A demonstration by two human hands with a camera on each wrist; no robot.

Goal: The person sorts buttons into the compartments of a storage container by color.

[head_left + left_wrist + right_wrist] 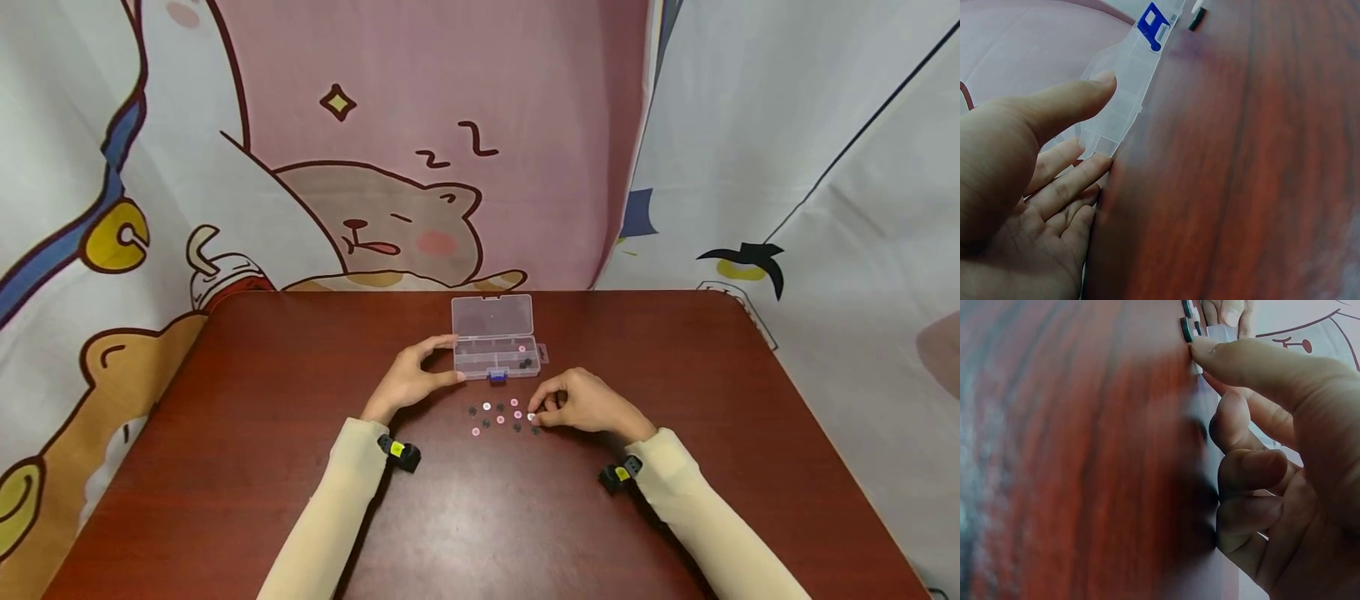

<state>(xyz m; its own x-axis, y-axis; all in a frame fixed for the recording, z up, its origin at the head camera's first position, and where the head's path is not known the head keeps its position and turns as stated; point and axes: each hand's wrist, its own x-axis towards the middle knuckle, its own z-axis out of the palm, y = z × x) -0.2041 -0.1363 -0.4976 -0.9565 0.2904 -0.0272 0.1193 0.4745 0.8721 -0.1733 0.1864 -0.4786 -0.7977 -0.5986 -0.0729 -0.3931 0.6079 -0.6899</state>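
Note:
A clear plastic compartment box (474, 361) stands with its lid raised and its blue latch (497, 378) at the front. My left hand (408, 379) holds its left end, thumb at the front corner and fingers along the side; in the left wrist view the thumb (1079, 100) lies against the front wall. My right hand (588, 402) pinches a white button (531, 416) between thumb and index finger, low over the table at the right of the loose buttons. Its other fingers are curled in the right wrist view. Inside the box, a pink button (522, 348) and dark buttons (526, 363) lie at the right.
Several loose buttons, pink (476, 432), black (486, 423) and white (487, 406), are spread in front of the box on the brown table (480, 517). A printed cloth (555, 125) hangs behind the table's far edge.

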